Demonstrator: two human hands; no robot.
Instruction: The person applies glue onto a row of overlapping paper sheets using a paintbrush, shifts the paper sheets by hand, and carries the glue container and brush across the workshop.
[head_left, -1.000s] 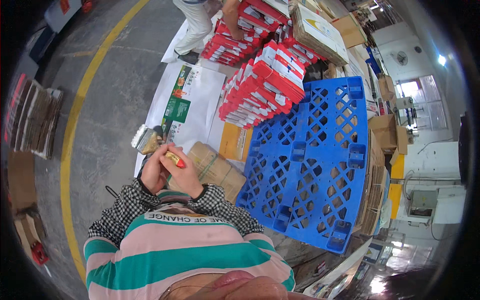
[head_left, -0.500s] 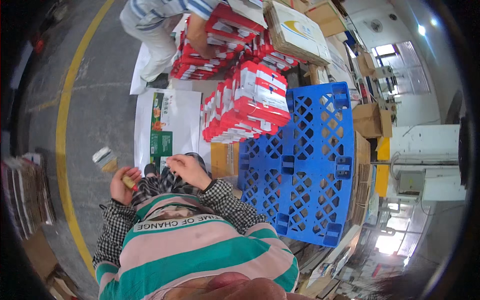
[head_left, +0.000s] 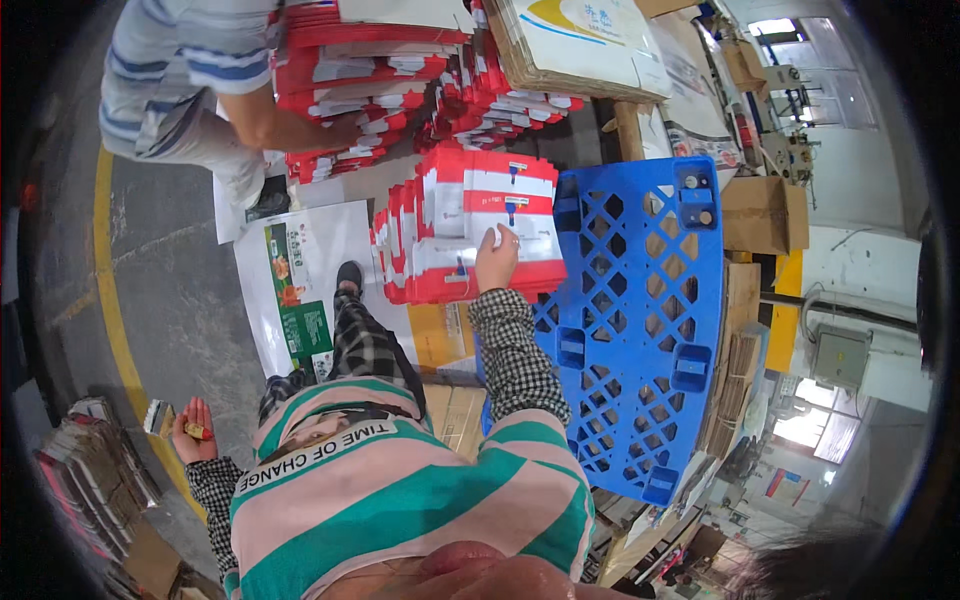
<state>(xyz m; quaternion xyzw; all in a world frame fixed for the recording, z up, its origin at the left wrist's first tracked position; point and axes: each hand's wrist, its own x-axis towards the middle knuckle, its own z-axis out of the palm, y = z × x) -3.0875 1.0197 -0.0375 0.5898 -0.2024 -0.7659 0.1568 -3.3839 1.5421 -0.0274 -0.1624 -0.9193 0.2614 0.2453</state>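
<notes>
My left hand (head_left: 194,432) is out at the lower left, holding a paintbrush (head_left: 160,417) by its red-tipped wooden handle; the brush head points away to the left. With my right arm stretched forward, my right hand (head_left: 497,262) rests on top of a stack of flat red-and-white printed cartons (head_left: 485,210). Its fingers are slightly apart and bent over the top carton, near its near edge. The stack leans in overlapping layers beside the blue plastic pallet (head_left: 683,370).
A co-worker in a striped shirt (head_left: 190,60) bends at the upper left, one hand at more red-and-white cartons (head_left: 350,95). A printed white sheet (head_left: 345,225) lies on the floor. Brown cardboard bundles (head_left: 590,45) stand at the back, other stacked cardboard (head_left: 95,475) at the left.
My right hand has gone from in front of my body forward and right onto the carton stack. My left hand has moved left and nearer with the brush. One foot now shows forward on the sheet.
</notes>
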